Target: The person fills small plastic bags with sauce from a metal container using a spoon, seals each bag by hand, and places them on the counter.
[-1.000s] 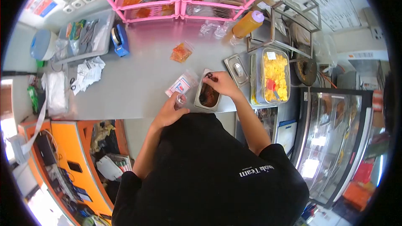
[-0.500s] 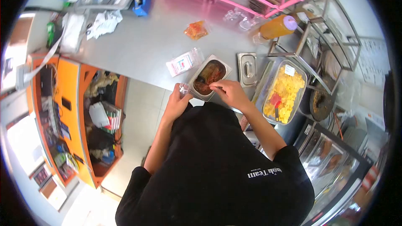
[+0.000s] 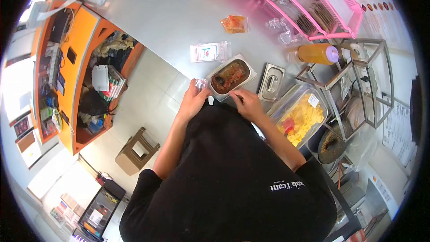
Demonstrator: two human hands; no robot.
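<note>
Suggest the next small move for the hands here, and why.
Probably bring the small clear container in the left hand closer over the steel pan: the pan is uncovered, red-brown food lies in it, the container is just beside it, and the right hand is at its near edge.

One steel pan (image 3: pixel 252 72), one steel lid (image 3: pixel 271 82), one yellow bottle (image 3: pixel 312 54), one brown stool (image 3: pixel 126 158).

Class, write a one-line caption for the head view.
Left hand holding something clear, right hand beside an open metal tub of reddish food.
</note>
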